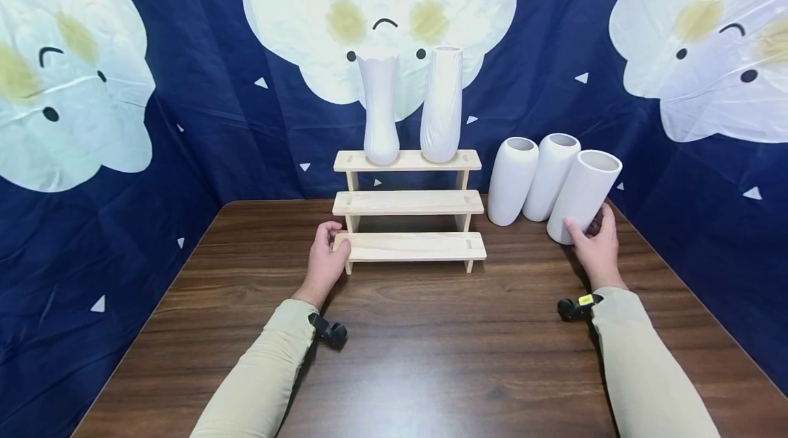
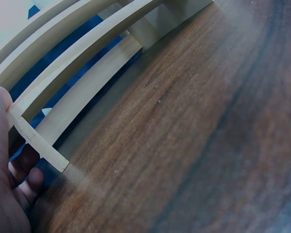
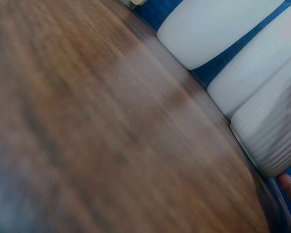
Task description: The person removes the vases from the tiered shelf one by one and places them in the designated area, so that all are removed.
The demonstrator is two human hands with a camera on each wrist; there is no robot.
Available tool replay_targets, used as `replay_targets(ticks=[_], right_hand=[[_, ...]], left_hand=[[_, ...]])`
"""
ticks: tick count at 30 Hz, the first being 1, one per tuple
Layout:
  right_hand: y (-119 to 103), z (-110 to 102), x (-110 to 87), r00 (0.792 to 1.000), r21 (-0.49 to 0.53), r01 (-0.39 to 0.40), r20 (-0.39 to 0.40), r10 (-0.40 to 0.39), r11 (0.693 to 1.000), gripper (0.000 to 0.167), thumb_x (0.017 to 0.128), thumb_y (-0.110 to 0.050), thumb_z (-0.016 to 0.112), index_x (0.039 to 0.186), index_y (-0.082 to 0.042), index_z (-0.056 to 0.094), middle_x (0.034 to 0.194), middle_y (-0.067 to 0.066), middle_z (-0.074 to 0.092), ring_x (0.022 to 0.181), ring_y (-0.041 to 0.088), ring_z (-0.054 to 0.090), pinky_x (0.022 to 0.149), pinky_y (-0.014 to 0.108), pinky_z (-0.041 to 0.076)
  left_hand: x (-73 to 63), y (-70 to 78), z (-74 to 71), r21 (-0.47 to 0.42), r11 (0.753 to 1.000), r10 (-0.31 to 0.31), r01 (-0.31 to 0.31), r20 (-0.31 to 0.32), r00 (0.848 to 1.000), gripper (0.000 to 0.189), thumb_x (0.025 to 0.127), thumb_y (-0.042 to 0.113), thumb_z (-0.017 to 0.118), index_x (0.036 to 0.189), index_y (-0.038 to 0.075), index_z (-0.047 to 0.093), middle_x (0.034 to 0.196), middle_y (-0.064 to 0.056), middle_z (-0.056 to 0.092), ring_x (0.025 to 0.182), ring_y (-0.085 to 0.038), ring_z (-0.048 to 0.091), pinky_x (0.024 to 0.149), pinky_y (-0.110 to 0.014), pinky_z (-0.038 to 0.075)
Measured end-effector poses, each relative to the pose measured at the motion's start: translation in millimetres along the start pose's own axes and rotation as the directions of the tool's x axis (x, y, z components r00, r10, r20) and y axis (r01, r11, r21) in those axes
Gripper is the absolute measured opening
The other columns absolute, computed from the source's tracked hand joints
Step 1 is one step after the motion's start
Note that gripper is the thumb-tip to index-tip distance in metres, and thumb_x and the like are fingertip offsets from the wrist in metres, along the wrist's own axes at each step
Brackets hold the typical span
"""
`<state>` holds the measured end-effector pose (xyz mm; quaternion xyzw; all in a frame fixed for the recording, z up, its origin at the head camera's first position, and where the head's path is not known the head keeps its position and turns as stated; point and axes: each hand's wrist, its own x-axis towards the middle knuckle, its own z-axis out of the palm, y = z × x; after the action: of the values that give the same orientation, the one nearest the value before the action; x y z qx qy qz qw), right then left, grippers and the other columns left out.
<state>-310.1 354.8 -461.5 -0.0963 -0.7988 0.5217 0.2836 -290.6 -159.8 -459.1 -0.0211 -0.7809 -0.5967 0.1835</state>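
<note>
My left hand (image 1: pixel 326 260) holds the left end of the lowest step of a three-step wooden display stand (image 1: pixel 409 246). In the left wrist view the thumb side lies over the step (image 2: pixel 92 48) and curled fingers (image 2: pixel 35 179) show beneath it. On the right, my right hand (image 1: pixel 597 250) grips a ribbed white vase (image 1: pixel 581 195) low on its body, thumb in front. The right wrist view shows the ribbed base (image 3: pixel 266 131) close to the tabletop; whether it touches is unclear. Two smooth white vases (image 1: pixel 513 181) (image 1: pixel 552 178) stand just left of it.
On the top step stand a white vase with a wavy rim (image 1: pixel 380 109) and a white vase with a swirled surface (image 1: pixel 442 106). The dark wood table (image 1: pixel 431 342) reaches back to a navy cloth (image 1: pixel 203 82) printed with clouds, which also hangs along both sides.
</note>
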Motion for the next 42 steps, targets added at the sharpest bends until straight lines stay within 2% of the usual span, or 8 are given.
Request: replay_targets(ticks=[3,10,15,21,31,37,42], right_hand=[[1,4,3.0,1.000,0.025,-0.007,-0.014,0.008,1.000,0.076,0.094,-0.022,0.070,0.158,-0.018,0.028,0.153,0.013,0.045,0.131,0.025,0.049,0.106,0.032,0.043],[7,10,12.3,0.997,0.016,-0.028,-0.070,0.029,0.999,0.077,0.096,-0.024,0.067,0.160,-0.018,0.024,0.159,0.013,0.038,0.141,0.027,0.042,0.115,0.037,0.033],[10,13,19.8,0.990,0.024,-0.040,-0.131,0.043,0.999,0.075,0.095,-0.023,0.067,0.158,-0.016,0.026,0.157,0.013,0.040,0.142,0.026,0.041,0.116,0.034,0.032],[15,15,31.6,0.981,0.036,-0.009,-0.194,0.016,0.999,0.071,0.094,-0.018,0.070,0.154,-0.012,0.033,0.153,0.014,0.045,0.140,0.025,0.043,0.115,0.031,0.032],[22,18,44.9,0.970,0.045,-0.020,-0.240,0.031,0.999,0.068,0.093,-0.018,0.070,0.151,-0.009,0.036,0.151,0.015,0.047,0.139,0.024,0.045,0.115,0.030,0.032],[24,20,48.8,0.956,0.052,-0.044,-0.286,0.057,0.998,0.066,0.093,-0.020,0.071,0.148,-0.009,0.038,0.150,0.013,0.050,0.138,0.021,0.047,0.113,0.026,0.033],[25,21,49.8,0.954,0.054,-0.047,-0.294,0.060,0.997,0.065,0.092,-0.020,0.071,0.147,-0.008,0.039,0.150,0.013,0.051,0.137,0.021,0.048,0.113,0.026,0.033]], left_hand=[[5.1,-12.1,-0.3,0.001,1.000,0.005,-0.005,-0.003,1.000,0.040,0.091,-0.005,0.055,0.129,-0.009,0.047,0.121,-0.028,0.059,0.100,-0.032,0.055,0.080,-0.018,0.037],[5.0,-15.3,-1.7,-0.015,1.000,0.020,-0.020,0.003,1.000,0.038,0.090,0.000,0.058,0.127,-0.003,0.049,0.120,-0.021,0.062,0.096,-0.024,0.055,0.079,-0.020,0.039],[4.2,-15.3,-0.4,-0.015,0.999,0.029,-0.029,0.001,1.000,0.037,0.088,0.002,0.057,0.124,-0.004,0.050,0.116,-0.019,0.062,0.093,-0.023,0.055,0.079,-0.022,0.041],[5.0,-15.8,1.6,-0.017,1.000,0.023,-0.023,0.008,1.000,0.036,0.089,0.003,0.057,0.123,-0.001,0.050,0.116,-0.017,0.062,0.096,-0.024,0.056,0.080,-0.023,0.041],[5.5,-16.7,0.8,-0.015,1.000,0.022,-0.022,0.003,1.000,0.035,0.088,0.002,0.057,0.123,-0.001,0.050,0.116,-0.018,0.062,0.100,-0.024,0.056,0.081,-0.022,0.040],[4.8,-15.5,-0.5,-0.009,1.000,0.009,-0.009,-0.002,1.000,0.037,0.088,0.002,0.057,0.124,-0.002,0.050,0.116,-0.018,0.062,0.098,-0.024,0.057,0.080,-0.023,0.041],[4.6,-14.4,-1.2,0.000,1.000,0.001,-0.001,0.000,1.000,0.036,0.089,0.003,0.057,0.124,0.000,0.050,0.118,-0.017,0.062,0.098,-0.024,0.056,0.081,-0.023,0.041]])
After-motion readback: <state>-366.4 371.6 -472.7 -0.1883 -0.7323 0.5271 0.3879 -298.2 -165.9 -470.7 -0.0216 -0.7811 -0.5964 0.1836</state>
